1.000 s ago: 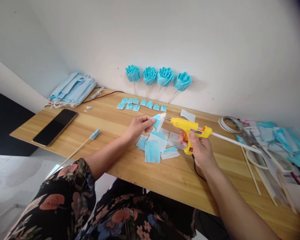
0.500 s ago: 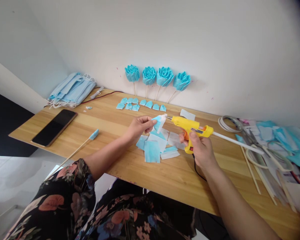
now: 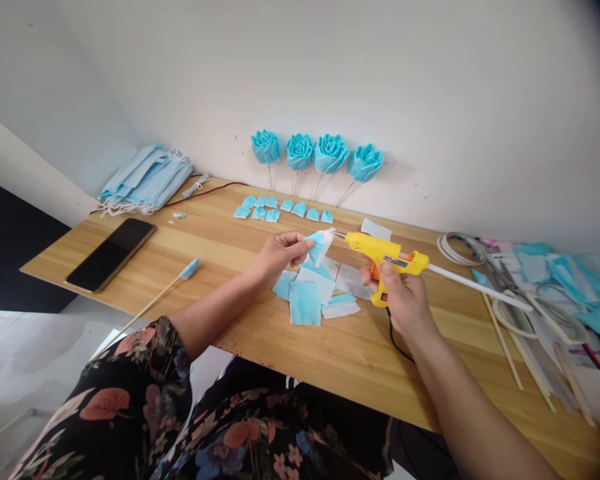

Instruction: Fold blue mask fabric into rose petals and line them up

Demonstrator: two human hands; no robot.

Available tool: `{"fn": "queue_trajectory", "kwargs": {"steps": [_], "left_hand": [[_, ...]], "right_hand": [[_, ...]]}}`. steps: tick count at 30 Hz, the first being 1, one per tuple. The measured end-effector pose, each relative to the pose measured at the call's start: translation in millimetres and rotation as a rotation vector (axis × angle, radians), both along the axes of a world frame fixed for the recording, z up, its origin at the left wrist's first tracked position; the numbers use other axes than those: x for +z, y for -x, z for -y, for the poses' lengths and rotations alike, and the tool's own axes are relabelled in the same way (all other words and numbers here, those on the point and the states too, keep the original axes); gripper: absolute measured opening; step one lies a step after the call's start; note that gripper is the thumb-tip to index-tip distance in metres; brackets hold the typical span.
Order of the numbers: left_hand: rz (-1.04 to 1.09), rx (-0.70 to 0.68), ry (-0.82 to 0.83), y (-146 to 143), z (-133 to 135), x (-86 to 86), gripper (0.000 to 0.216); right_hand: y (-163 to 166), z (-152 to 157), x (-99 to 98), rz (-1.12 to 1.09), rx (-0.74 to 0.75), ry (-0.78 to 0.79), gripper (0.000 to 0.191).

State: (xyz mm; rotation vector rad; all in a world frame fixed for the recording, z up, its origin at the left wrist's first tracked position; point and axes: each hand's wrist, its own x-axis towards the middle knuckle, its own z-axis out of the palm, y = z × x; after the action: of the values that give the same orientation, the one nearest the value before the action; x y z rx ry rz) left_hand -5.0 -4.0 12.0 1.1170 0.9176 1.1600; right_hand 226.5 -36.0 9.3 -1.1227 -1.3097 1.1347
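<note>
My left hand [image 3: 280, 252] pinches a small folded blue and white fabric piece [image 3: 319, 244] above the wooden table [image 3: 220, 267]. Gripped in my right hand [image 3: 403, 297] is a yellow glue gun [image 3: 380, 257], a white glue stick poking out of its back. Its nozzle tip touches the top edge of the fabric piece. Beneath both hands lies a loose pile of cut blue fabric squares [image 3: 313, 293].
Four blue fabric roses [image 3: 316, 152] on sticks lean on the wall, a row of folded petals [image 3: 280, 210] before them. A stack of face masks [image 3: 143, 177], a phone [image 3: 111, 253] and a blue-tipped stick [image 3: 153, 300] lie left. Scissors, sticks and scraps [image 3: 535, 293] clutter the right.
The glue gun's nozzle has crept slightly left along the fabric piece's top edge. Both hands otherwise hold about the same place.
</note>
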Motion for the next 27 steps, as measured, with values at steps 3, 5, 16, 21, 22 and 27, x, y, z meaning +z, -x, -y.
{"fn": "queue_trajectory", "kwargs": {"steps": [3,5,16,21,22,27], "left_hand": [[-0.005,0.002,-0.002,0.0,0.5,1.4,0.034],[-0.006,0.001,-0.003,0.0,0.8,2.1,0.035],[0.116,0.078,0.002,6.6,-4.7,-1.7,0.040],[0.140,0.084,0.004,6.9,-5.7,-1.4,0.042],[0.142,0.083,0.005,6.8,-5.6,-1.2,0.041],[0.162,0.077,0.010,6.8,-5.4,-0.2,0.042]], "right_hand": [[-5.0,-1.1,-6.0,0.046,-0.004,-0.021,0.040],[-8.1,-2.0,-9.7,0.075,-0.012,-0.035,0.037],[-2.7,0.7,2.9,-0.011,0.129,-0.049,0.041],[-2.9,1.2,-2.9,0.071,0.235,-0.034,0.042],[-3.1,1.0,-3.9,0.082,0.233,-0.033,0.041],[-5.0,0.4,-6.8,0.097,0.226,-0.016,0.040]]}}
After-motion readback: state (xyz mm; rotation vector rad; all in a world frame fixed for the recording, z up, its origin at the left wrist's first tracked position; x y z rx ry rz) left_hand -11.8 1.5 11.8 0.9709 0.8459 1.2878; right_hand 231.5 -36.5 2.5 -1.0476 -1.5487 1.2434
